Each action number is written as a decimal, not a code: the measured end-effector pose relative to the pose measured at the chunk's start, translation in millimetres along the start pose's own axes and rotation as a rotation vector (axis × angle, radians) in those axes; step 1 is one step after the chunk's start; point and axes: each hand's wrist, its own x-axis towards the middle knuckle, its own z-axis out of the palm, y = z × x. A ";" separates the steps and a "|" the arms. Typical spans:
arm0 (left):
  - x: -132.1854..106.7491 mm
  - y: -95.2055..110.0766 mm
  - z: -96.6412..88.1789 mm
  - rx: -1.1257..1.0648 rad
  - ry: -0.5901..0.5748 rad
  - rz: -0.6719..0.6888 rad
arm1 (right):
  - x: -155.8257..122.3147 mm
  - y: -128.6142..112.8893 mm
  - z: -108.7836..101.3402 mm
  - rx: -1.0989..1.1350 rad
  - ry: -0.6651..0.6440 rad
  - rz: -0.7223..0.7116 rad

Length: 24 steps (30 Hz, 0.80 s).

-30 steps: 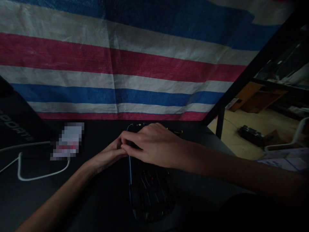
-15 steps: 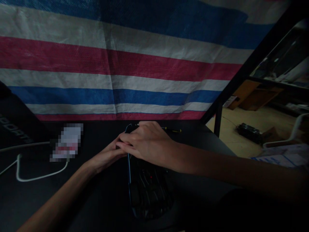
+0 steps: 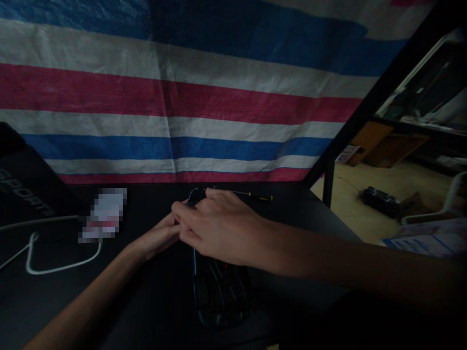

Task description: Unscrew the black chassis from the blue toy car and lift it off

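A dark, car-shaped toy (image 3: pixel 226 291) with a thin blue edge lies lengthwise on the black table in front of me; it looks like a toy car, dim and hard to make out. My left hand (image 3: pixel 162 236) reaches in from the left and grips the car's far left side, its fingertips mostly covered. Over the car's far part lies my right hand (image 3: pixel 219 221), fingers bent and pressed together against the left fingers. Whatever is between the right fingertips is hidden. Beyond the right hand rests a screwdriver (image 3: pixel 260 197) with a black and yellow handle.
A blurred-out phone-like item (image 3: pixel 104 214) with a white cable (image 3: pixel 60 269) is on the left of the table (image 3: pixel 146 301). Beside it stands a black box (image 3: pixel 29 184) lettered SPORTS. A striped sheet (image 3: pixel 219 107) hangs behind. Floor clutter shows at right.
My right hand has slid slightly towards me and left, now covering more of the car's middle. My left hand has hardly moved. The view has shifted a little.
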 end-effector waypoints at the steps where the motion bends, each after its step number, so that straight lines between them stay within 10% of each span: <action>1: 0.3 0.6 0.4 -0.005 0.000 -0.006 | 0.3 5.3 1.5 -0.008 0.008 0.009; 10: -0.4 8.5 5.8 -0.057 0.013 -0.088 | -0.4 42.0 29.6 0.246 0.143 0.161; 16: 1.5 9.1 4.3 -0.036 0.020 -0.077 | 5.5 90.9 13.2 0.563 0.301 0.268; 24: 2.6 10.6 -1.0 -0.056 0.084 -0.073 | -35.4 132.7 70.5 0.491 -0.136 0.449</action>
